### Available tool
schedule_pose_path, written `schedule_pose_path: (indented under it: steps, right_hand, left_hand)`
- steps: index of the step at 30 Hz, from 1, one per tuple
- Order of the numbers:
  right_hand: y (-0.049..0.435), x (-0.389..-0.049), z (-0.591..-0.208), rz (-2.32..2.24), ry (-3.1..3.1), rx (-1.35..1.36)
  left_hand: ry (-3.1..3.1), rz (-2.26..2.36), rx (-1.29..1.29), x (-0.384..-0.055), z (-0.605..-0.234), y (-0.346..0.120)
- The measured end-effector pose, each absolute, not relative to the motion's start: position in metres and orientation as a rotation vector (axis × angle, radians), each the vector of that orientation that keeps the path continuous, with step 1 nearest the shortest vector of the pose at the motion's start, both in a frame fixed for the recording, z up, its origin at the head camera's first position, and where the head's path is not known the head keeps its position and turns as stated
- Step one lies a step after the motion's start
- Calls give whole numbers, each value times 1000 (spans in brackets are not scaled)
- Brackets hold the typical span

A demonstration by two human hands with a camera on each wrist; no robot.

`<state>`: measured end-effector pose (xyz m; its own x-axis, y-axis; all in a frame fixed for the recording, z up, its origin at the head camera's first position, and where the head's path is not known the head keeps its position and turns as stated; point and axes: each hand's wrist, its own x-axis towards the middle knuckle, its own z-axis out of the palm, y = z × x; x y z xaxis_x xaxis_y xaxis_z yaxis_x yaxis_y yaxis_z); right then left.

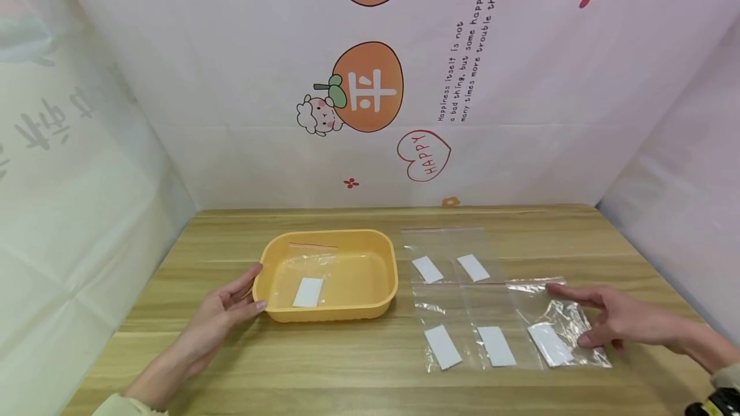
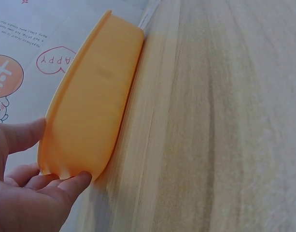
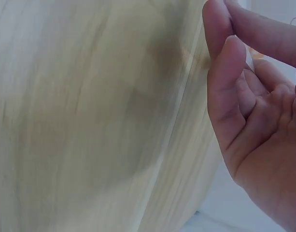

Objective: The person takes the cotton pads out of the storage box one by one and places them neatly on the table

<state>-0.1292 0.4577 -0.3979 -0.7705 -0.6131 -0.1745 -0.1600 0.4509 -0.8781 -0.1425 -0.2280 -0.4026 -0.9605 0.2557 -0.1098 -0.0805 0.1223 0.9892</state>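
Observation:
A yellow plastic tray (image 1: 361,314) stands on the table at centre left. Inside it lies a clear zip bag with a white rectangular piece (image 1: 308,292). My left hand (image 1: 216,320) holds the tray's left end, thumb at the rim and fingers against the lower corner, as the left wrist view shows. At the right, my right hand (image 1: 627,320) touches a crumpled clear zip bag (image 1: 523,300) with its index finger and thumb spread apart. That bag holds a white piece (image 1: 549,343). In the right wrist view the fingers hide the bag.
Several more clear zip bags lie in two rows between tray and right hand, with white pieces (image 1: 428,269) (image 1: 443,346) inside. The wooden table (image 1: 324,364) meets a printed white cloth (image 1: 231,165) at the back and plain cloth at both sides.

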Motion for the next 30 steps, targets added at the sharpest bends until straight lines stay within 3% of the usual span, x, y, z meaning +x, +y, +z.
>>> schedule_pose_path:
  steps: [8, 16, 30]
  right_hand:
    - [456, -130, -397, -1186, 2339, -719]
    - [448, -124, -398, -1130, 2402, -555]
    - [449, -123, -405, -1097, 2496, -627]
  left_hand:
    - [2148, 1924, 165, -143, -402, -228]
    - [2149, 1926, 151, -143, -402, -228]
    - [2147, 1918, 181, -142, -403, -229]
